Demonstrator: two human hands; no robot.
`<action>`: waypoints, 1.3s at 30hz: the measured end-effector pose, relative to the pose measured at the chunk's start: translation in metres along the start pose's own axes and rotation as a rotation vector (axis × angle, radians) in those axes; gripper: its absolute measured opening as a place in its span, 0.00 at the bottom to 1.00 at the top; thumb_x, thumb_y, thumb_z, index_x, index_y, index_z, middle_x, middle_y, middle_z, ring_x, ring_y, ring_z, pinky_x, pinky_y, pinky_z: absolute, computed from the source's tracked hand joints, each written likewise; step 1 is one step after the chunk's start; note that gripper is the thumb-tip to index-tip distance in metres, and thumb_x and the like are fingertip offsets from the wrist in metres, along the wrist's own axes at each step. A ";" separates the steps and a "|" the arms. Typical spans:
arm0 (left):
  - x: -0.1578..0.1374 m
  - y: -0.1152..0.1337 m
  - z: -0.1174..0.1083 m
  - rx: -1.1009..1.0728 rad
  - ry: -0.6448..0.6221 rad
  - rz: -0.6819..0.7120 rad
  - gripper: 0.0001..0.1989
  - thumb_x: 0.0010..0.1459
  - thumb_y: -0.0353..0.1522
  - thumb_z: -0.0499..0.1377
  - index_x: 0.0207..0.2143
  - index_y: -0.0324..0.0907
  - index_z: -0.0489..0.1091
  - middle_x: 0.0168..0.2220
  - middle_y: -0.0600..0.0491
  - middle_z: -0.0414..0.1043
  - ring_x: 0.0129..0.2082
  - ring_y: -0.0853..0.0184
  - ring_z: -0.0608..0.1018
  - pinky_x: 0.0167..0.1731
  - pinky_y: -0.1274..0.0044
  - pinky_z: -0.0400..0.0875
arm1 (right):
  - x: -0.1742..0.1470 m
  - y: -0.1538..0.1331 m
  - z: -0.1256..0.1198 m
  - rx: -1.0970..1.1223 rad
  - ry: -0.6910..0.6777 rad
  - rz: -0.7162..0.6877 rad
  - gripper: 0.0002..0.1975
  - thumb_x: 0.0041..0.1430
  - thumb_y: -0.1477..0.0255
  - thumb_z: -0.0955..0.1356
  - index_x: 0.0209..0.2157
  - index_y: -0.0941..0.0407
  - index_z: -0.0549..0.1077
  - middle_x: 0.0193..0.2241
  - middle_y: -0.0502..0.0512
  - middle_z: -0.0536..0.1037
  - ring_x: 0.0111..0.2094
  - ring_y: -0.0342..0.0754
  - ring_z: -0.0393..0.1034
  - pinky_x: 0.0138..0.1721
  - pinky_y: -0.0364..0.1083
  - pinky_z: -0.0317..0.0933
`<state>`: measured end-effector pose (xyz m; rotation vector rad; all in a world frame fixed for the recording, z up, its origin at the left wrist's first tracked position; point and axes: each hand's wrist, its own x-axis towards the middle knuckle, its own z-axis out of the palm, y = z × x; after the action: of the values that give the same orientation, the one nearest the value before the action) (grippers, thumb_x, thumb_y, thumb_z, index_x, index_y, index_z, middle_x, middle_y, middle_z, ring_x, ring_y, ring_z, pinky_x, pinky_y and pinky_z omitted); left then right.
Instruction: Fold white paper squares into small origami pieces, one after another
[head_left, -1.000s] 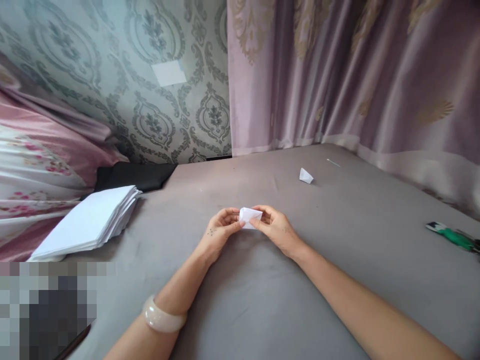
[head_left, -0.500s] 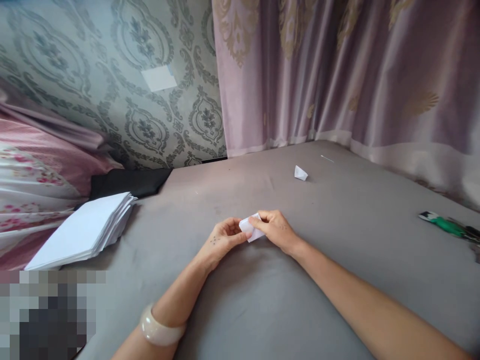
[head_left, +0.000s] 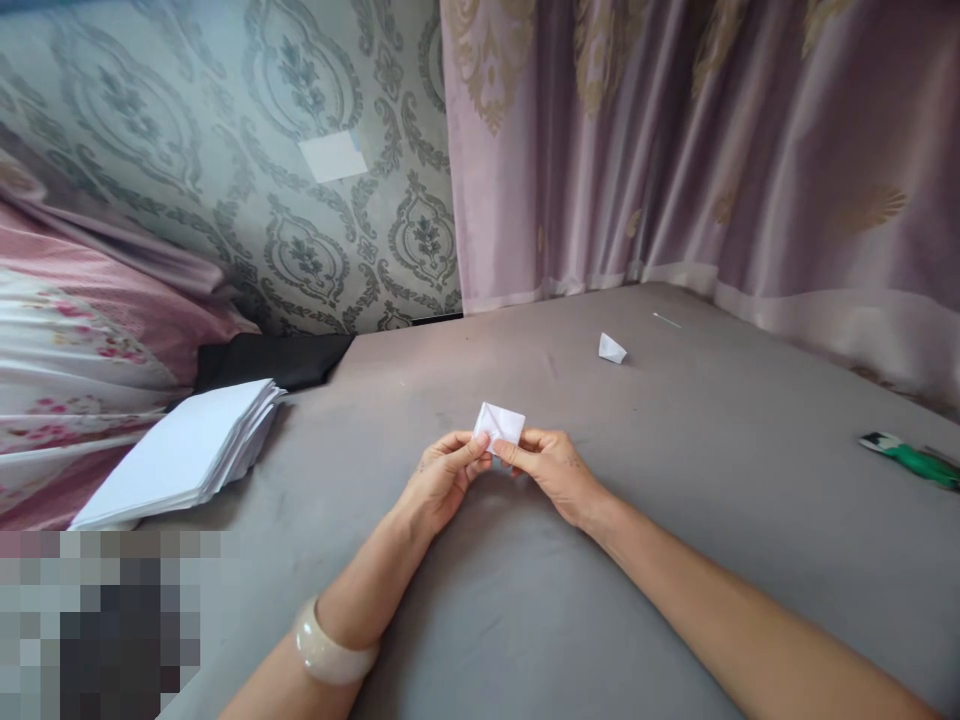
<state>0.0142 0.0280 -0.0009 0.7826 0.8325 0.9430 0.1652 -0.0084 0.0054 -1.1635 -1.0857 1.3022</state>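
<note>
A small folded square of white paper point(head_left: 504, 420) is held up between my two hands, with crease lines showing on its face. My left hand point(head_left: 448, 468) pinches its lower left corner, thumb in front. The lower right edge is gripped by my right hand point(head_left: 551, 465), its thumb also across the front. Both thumbs lie close together near the bottom corner, and the fingers behind the paper are mostly hidden. Farther off on the grey sheet point(head_left: 480, 610) rests a small folded white paper piece point(head_left: 612, 348).
A stack of white paper point(head_left: 180, 450) lies at the left beside a black cloth item point(head_left: 274, 360). At the right is a green-handled tool point(head_left: 911, 458). A thin white stick point(head_left: 667, 320) lies near the curtain point(head_left: 562, 150) at the back.
The paper has been turned and raised slightly, so its creased square face now shows. Both thumbs have moved to its lower edge. The view has shifted a little.
</note>
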 end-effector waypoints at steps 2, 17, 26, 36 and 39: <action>-0.001 0.000 0.000 0.067 -0.051 0.007 0.12 0.41 0.33 0.71 0.26 0.36 0.73 0.26 0.53 0.73 0.26 0.75 0.73 0.32 0.82 0.68 | 0.001 0.000 -0.003 -0.084 0.023 -0.012 0.15 0.46 0.62 0.71 0.29 0.61 0.78 0.21 0.51 0.74 0.25 0.41 0.62 0.28 0.43 0.55; 0.007 -0.002 -0.020 1.285 -0.073 0.782 0.06 0.58 0.30 0.55 0.37 0.43 0.71 0.36 0.50 0.71 0.39 0.64 0.70 0.42 0.73 0.65 | 0.003 0.012 -0.016 -1.159 0.093 -0.645 0.09 0.61 0.74 0.63 0.31 0.53 0.76 0.30 0.52 0.74 0.35 0.45 0.64 0.36 0.43 0.54; 0.007 0.002 -0.022 1.669 -0.118 1.002 0.11 0.63 0.27 0.47 0.39 0.39 0.68 0.38 0.47 0.68 0.38 0.63 0.67 0.41 0.72 0.66 | 0.012 0.014 -0.015 -1.637 0.080 -0.867 0.12 0.61 0.80 0.60 0.26 0.57 0.70 0.27 0.54 0.70 0.31 0.48 0.59 0.33 0.48 0.48; 0.000 0.003 -0.019 1.842 -0.269 0.778 0.13 0.62 0.26 0.46 0.37 0.39 0.70 0.37 0.46 0.70 0.37 0.62 0.69 0.38 0.72 0.68 | -0.002 0.015 -0.015 -1.485 -0.056 -0.527 0.09 0.63 0.76 0.62 0.35 0.55 0.73 0.34 0.54 0.73 0.36 0.46 0.65 0.32 0.44 0.55; 0.003 0.000 -0.022 1.737 -0.246 0.743 0.14 0.63 0.27 0.45 0.37 0.39 0.71 0.37 0.46 0.70 0.38 0.62 0.70 0.39 0.72 0.67 | -0.002 0.012 -0.020 -1.343 -0.054 -0.442 0.09 0.63 0.74 0.62 0.34 0.55 0.75 0.34 0.55 0.73 0.37 0.46 0.67 0.34 0.43 0.57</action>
<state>-0.0045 0.0349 -0.0117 2.7760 1.0496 0.4961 0.1835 -0.0114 -0.0090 -1.6321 -2.2151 0.1130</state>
